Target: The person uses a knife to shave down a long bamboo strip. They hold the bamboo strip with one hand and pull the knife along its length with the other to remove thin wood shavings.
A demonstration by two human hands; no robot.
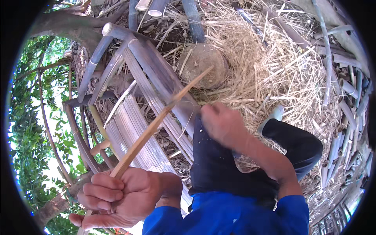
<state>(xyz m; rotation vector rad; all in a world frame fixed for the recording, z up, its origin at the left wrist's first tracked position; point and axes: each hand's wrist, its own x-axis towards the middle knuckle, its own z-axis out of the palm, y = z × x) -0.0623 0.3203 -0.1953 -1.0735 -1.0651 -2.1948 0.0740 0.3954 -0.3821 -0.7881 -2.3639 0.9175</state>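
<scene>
My left hand (131,196), at the lower left, has its fingers wrapped round a long strip of split bamboo or wood (143,139). The strip slants up and to the right, narrowing toward its far end. Its lower end shows below my hand. My right hand (225,123) is closed above my dark-trousered thigh, to the right of the strip. A blurred, greyish shape reaches from this hand toward the strip's middle; motion smears it, and what it is I cannot make out. Past the strip's tip stands a round wooden block (203,66).
Shavings and split strips (270,78) cover the ground ahead. A slatted bamboo bench (137,125) with a pole frame (156,74) stands at the left. Cut bamboo poles (344,129) are stacked along the right, and a tree trunk (66,27) rises at the far left.
</scene>
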